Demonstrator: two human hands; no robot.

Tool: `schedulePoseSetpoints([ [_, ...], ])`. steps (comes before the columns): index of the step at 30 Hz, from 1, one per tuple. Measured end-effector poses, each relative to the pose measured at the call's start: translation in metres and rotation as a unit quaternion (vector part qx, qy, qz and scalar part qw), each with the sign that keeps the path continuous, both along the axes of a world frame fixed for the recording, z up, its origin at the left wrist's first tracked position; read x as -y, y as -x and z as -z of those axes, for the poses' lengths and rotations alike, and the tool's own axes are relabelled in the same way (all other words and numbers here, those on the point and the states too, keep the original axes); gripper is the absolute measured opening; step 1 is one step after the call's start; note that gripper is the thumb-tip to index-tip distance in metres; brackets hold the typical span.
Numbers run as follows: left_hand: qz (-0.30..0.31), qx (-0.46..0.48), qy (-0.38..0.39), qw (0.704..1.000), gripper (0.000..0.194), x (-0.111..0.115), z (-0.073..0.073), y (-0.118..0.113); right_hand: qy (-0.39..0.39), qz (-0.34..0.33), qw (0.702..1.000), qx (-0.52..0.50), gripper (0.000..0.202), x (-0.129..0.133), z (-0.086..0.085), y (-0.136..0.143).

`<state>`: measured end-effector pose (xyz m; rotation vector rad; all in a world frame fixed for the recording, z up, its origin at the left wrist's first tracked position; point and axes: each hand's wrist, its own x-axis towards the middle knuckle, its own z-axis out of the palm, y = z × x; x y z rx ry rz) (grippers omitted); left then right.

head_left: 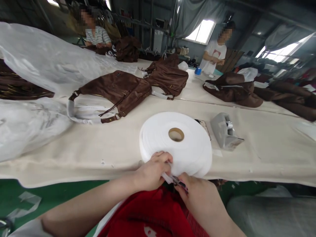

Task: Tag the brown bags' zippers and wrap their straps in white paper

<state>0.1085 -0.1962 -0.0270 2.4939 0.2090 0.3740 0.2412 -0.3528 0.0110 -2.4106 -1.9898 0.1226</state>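
Note:
A large roll of white foam strip (pixel 158 131) with a cardboard core lies flat near the front edge of the table. My left hand (pixel 156 169) is closed on the white strip end (pixel 167 177), just in front of the roll. My right hand (pixel 195 191) is wrapped round a small cutting tool, apparently scissors or thread snips (pixel 182 185), whose blades meet the strip beside my left fingers. Most of the tool is hidden in my palm.
Brown bags (pixel 116 87) lie behind the roll, one with a wrapped handle. A grey tape dispenser (pixel 223 131) stands to the right. Clear plastic sheeting (pixel 37 121) covers the left side. Two people (pixel 214 54) are across the table.

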Motion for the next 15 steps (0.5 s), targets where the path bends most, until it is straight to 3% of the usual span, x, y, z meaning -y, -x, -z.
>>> schedulePoseSetpoints([
  [6,0.000,-0.013,0.015,1.000,0.017,-0.001,-0.005,-0.001,-0.005,0.002,1.000,0.015,0.007,0.007,-0.009,0.005],
  [15,0.011,-0.011,0.025,1.000,0.025,-0.003,-0.008,0.001,-0.054,-0.001,0.998,0.040,0.013,0.021,0.001,0.012],
])
